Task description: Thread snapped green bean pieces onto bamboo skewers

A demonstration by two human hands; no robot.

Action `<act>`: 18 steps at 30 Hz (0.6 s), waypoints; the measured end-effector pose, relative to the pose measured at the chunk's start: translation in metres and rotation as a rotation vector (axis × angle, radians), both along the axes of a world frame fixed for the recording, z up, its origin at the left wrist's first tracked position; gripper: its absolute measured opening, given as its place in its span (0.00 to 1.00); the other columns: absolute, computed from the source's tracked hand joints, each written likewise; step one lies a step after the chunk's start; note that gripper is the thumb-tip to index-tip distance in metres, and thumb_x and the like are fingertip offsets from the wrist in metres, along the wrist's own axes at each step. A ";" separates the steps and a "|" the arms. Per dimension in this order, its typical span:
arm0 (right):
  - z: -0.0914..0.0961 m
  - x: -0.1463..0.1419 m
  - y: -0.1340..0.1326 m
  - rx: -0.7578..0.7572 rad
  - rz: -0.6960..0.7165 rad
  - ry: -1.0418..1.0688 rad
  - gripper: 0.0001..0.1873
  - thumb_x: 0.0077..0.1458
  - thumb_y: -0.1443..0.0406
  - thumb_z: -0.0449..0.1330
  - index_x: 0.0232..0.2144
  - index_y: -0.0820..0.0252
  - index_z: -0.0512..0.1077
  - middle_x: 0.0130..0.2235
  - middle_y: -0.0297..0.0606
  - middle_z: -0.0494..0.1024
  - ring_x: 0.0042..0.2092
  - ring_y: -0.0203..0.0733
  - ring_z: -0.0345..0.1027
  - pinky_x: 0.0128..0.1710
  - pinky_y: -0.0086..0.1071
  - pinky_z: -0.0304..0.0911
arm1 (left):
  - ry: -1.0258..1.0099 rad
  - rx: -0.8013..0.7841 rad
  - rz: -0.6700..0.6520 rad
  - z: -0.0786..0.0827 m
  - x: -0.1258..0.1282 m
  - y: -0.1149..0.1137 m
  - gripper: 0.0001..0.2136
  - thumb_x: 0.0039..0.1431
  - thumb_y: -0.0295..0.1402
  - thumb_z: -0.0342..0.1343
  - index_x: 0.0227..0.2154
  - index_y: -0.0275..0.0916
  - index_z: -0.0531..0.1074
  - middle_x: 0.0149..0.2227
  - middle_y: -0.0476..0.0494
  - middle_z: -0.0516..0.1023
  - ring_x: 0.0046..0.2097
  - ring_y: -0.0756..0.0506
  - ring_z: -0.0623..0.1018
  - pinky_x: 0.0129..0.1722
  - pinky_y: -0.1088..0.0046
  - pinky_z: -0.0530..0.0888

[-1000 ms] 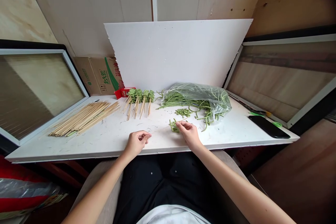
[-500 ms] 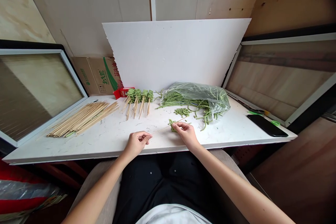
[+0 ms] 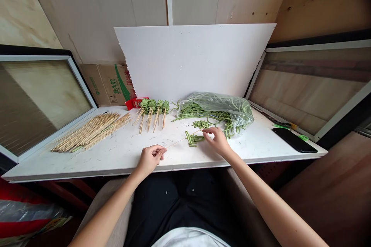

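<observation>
My left hand [image 3: 152, 158] is closed around the lower end of a thin bamboo skewer [image 3: 182, 139], which slants up to the right over the table. The fingers of my right hand [image 3: 217, 140] are bent together at the skewer's far tip. What they pinch there is too small to make out. Just below that tip, short cut green bean pieces [image 3: 192, 139] lie loosely on the table. Behind them is a small heap of more cut pieces [image 3: 201, 124].
Long green beans [image 3: 199, 110] spill from a clear plastic bag [image 3: 228, 102]. Loaded bean skewers [image 3: 155, 106] lie at the back, left of the bag. Many bare skewers [image 3: 89, 131] are spread at left. A black phone [image 3: 294, 140] rests on the white table [image 3: 116, 160] at right.
My right hand has moved right and away from the loose bean pieces to the skewer's tip, uncovering those pieces. My left hand has stayed nearly in place with the skewer.
</observation>
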State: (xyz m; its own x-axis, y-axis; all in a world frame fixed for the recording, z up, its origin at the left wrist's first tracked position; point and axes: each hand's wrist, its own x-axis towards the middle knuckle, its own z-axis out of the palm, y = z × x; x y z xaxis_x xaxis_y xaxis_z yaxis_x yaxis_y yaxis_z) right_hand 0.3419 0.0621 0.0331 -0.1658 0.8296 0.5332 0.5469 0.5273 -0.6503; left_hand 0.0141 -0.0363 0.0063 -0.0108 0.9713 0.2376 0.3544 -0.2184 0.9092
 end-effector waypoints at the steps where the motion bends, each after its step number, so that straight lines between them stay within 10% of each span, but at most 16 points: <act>1: -0.001 0.003 0.002 0.050 -0.005 -0.110 0.15 0.64 0.57 0.57 0.43 0.56 0.81 0.41 0.44 0.83 0.45 0.53 0.70 0.49 0.44 0.61 | -0.005 -0.005 0.007 0.000 0.000 0.000 0.19 0.62 0.49 0.60 0.32 0.35 0.78 0.23 0.47 0.75 0.20 0.52 0.69 0.21 0.77 0.67; 10: -0.006 0.024 0.007 0.103 -0.050 -0.574 0.11 0.63 0.66 0.59 0.40 0.55 0.82 0.41 0.48 0.82 0.47 0.59 0.65 0.45 0.46 0.61 | -0.011 0.000 0.016 -0.003 -0.001 0.001 0.18 0.62 0.48 0.60 0.34 0.35 0.78 0.23 0.48 0.75 0.20 0.52 0.69 0.20 0.77 0.68; 18: -0.003 0.018 0.007 0.068 -0.022 -0.348 0.14 0.64 0.62 0.56 0.33 0.56 0.81 0.37 0.49 0.82 0.44 0.58 0.66 0.44 0.46 0.62 | -0.023 0.004 0.015 -0.003 -0.001 0.002 0.19 0.62 0.49 0.60 0.34 0.35 0.79 0.23 0.48 0.74 0.19 0.52 0.69 0.20 0.77 0.67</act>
